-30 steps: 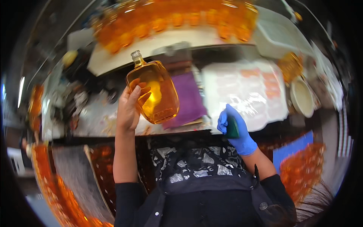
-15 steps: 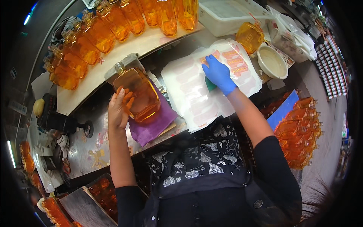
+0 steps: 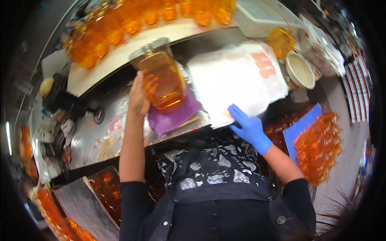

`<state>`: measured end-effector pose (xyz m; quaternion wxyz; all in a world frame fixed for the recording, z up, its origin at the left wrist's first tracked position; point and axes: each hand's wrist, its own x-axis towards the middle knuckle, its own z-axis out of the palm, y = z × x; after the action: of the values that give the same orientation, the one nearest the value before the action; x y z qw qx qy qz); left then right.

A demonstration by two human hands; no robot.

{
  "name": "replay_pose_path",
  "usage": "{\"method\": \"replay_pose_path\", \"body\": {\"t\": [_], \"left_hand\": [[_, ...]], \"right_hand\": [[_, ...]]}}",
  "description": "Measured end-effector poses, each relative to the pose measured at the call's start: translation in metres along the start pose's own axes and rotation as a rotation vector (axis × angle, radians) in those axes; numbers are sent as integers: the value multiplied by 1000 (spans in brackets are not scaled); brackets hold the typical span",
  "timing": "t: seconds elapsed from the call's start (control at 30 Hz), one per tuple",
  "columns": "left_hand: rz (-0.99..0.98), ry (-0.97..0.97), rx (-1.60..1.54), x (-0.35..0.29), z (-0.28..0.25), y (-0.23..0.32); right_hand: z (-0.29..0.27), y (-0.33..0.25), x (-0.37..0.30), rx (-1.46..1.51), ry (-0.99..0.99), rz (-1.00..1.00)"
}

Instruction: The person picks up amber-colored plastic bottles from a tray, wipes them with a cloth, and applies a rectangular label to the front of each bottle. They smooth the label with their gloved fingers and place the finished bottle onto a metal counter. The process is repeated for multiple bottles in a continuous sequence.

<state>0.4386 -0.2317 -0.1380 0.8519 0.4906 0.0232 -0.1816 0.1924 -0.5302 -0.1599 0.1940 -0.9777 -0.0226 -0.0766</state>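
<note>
A flat glass bottle of amber liquid (image 3: 163, 78) leans back on a purple cloth (image 3: 171, 122), its neck toward a grey support (image 3: 136, 53). My bare left hand (image 3: 140, 95) cups the bottle's left side; its fingers show orange through the glass. In a blue glove, my right hand (image 3: 250, 127) lies at the near edge of a stack of white label sheets (image 3: 229, 80). Its fingers stretch onto the paper, with the thumb apart from them. Motion blur hides whether a small label is under the fingertips. Orange labels (image 3: 263, 65) show at the stack's right side.
Several amber bottles (image 3: 114, 34) line a pale board (image 3: 86, 76) at the back. A white bowl (image 3: 299, 71), a yellowish bottle (image 3: 280, 42) and a translucent tub (image 3: 257, 20) stand back right. More bottles (image 3: 319, 146) are stacked at right; a black tool (image 3: 66, 98) stands left.
My right hand has moved back toward me, from the middle of the label sheets to their near edge. The green piece under it no longer shows. My left hand stays at the bottle.
</note>
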Motion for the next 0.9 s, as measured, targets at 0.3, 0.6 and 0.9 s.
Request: {"method": "replay_pose_path", "body": {"t": [0.3, 0.6, 0.9], "left_hand": [[23, -67, 138, -11, 6, 4], [17, -47, 142, -11, 7, 4], [171, 45, 288, 8, 23, 23]], "right_hand": [[-48, -30, 43, 994, -154, 783], [-62, -102, 183, 1124, 28, 90], [14, -90, 202, 566, 3, -553]]}}
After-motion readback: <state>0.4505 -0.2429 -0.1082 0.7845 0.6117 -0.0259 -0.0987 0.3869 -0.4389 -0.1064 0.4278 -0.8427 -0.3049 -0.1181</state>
